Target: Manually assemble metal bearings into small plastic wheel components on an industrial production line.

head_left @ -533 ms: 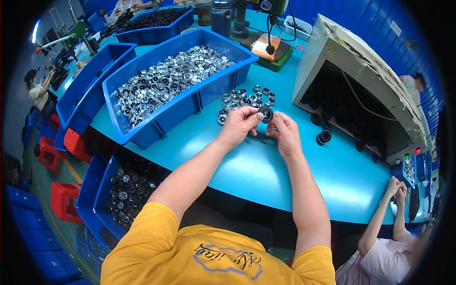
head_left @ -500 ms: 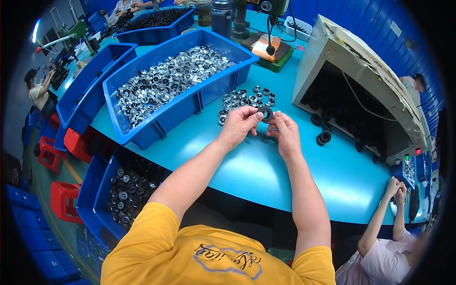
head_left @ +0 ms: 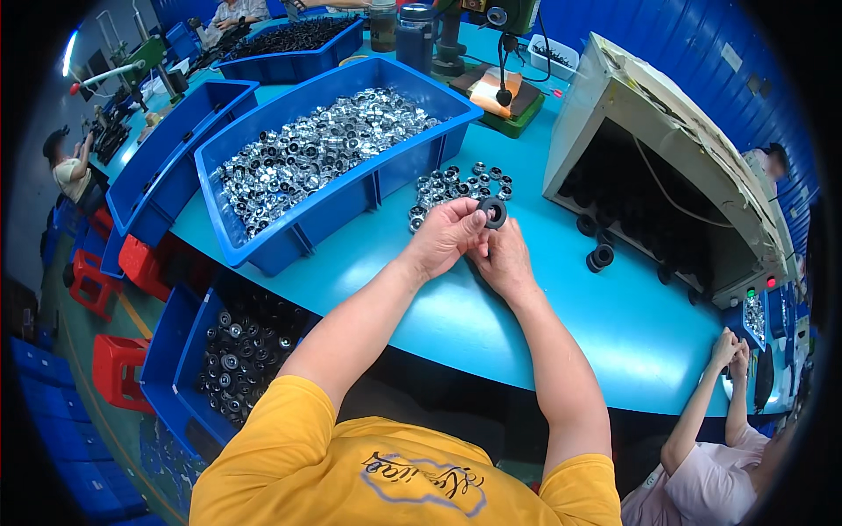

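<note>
Over the turquoise table, my left hand and my right hand meet, fingertips pinching a black ring-shaped part between them. Just beyond the hands lies a small heap of silver metal rings on the table. A large blue bin full of shiny silver rings stands to the left of the hands. Black ring parts lie to the right, near the mouth of a grey machine housing.
A lower blue bin of black-and-silver parts sits at my left below the table edge. More blue bins and red stools stand to the left. Another person's hands rest at the table's right end. A bench press stands behind.
</note>
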